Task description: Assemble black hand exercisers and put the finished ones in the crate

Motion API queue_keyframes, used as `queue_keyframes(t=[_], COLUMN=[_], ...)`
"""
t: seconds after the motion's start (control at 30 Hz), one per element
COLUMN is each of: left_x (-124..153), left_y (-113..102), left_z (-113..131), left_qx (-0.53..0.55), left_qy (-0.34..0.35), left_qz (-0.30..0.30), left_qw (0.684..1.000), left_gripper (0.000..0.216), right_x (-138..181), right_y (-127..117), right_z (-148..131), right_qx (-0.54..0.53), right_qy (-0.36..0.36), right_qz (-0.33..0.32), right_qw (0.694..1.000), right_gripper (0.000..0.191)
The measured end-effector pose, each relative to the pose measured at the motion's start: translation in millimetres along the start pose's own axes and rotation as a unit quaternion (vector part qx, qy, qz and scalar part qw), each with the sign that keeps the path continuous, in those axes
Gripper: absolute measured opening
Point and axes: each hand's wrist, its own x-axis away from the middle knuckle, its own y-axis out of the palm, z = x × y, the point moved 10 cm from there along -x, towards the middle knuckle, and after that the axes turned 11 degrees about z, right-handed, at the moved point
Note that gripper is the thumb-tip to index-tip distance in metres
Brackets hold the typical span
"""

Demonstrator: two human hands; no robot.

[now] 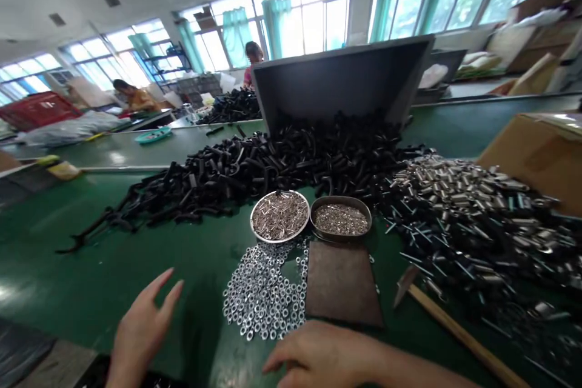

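Flanking nuts (264, 294): left hand (140, 330), right hand (325, 354)

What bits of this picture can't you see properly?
In the head view:
Right hand: anything under its palm is hidden by the hand itself.
Left hand: wrist cut off by the bottom edge.
Hammer: handle end cut off by the bottom edge.
Round dish: the shiny bits inside are too small to name.
Cardboard box: cut off by the right edge.
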Motion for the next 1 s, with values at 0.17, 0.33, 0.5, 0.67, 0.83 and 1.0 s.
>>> queue_keyframes(t=[0.17,0.33,0.5,0.67,0.83,1.0], left_x=[-4.1,-2.0,-7.0,-9.8,-10.1,29.8], left_y=[104.3,188.8,217.1,175.3,127.0,102.8], left_z=[275.1,418.7,449.1,424.4,333.1,210.8], left_qx=[0.251,0.227,0.222,0.284,0.566,0.596], left_qy=[0.249,0.258,0.228,0.203,-0.048,-0.299], left_qz=[-0.121,-0.139,-0.141,-0.104,-0.197,-0.225], left_qw=[0.928,0.929,0.938,0.931,0.799,0.710], left_gripper=[0.041,0.048,0.025,0.031,0.026,0.022], right_x=[57.5,131.7,213.5,225.9,222.3,239.6], right_y=[-93.9,-177.1,-272.1,-317.6,-328.2,-334.4], right_z=[38.2,103.0,158.3,186.3,198.2,200.4], right_qx=[0.003,0.082,0.345,0.396,0.368,0.281], right_qy=[0.096,0.204,0.331,0.335,0.312,0.314], right_qz=[0.166,0.320,0.443,0.464,0.480,0.576], right_qw=[0.981,0.922,0.759,0.718,0.733,0.700], right_gripper=[0.032,0.027,0.027,0.034,0.023,0.005])
